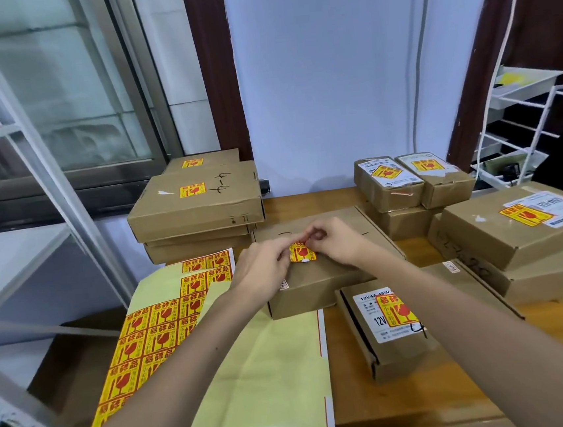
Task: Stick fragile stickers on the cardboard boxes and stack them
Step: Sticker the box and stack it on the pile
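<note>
1. While both hands work over the middle box (317,278) on the tabletop (410,390), the left hand (261,267) and right hand (334,241) pinch a sticker (301,252).
2. The sticker looks thin, floppy and tacky, so it is best held by its edges.

Single head cam, wide-angle, looks fwd and down, close over wooden table (366,394), facing wall (321,71)

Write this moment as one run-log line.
step: applying sticker | left hand: pinches fragile sticker | right hand: pinches same sticker | target: middle cardboard box | sticker sheet: left of box
</note>
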